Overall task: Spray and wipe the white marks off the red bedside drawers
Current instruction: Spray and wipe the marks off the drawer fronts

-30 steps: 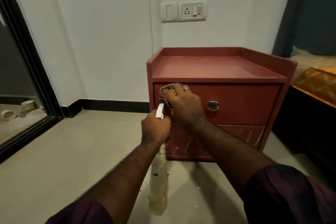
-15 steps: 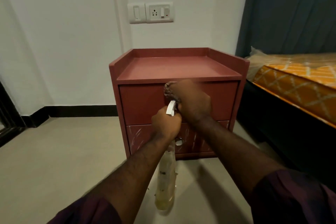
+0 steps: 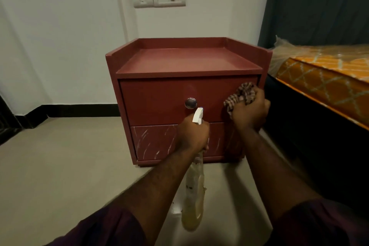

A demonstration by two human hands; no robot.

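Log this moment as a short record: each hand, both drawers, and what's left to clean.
left hand: grips the spray bottle by its neck, in front of the lower drawer
right hand: holds a checked cloth at the right end of the upper drawer
upper drawer: no marks visible; round knob in the middle
lower drawer: white streaks across the front
left to clean: lower drawer

A smooth, pale grey floor [image 3: 69,166] runs back to the white wall, where a black skirting strip [image 3: 79,109] edges it. Standing directly on it, close to that wall, is the small boxy set of red wooden bedside drawers [image 3: 185,60]. Just beside its right side, the dark base of a bed [image 3: 319,136] carrying an orange patterned mattress [image 3: 329,78] meets the same floor.
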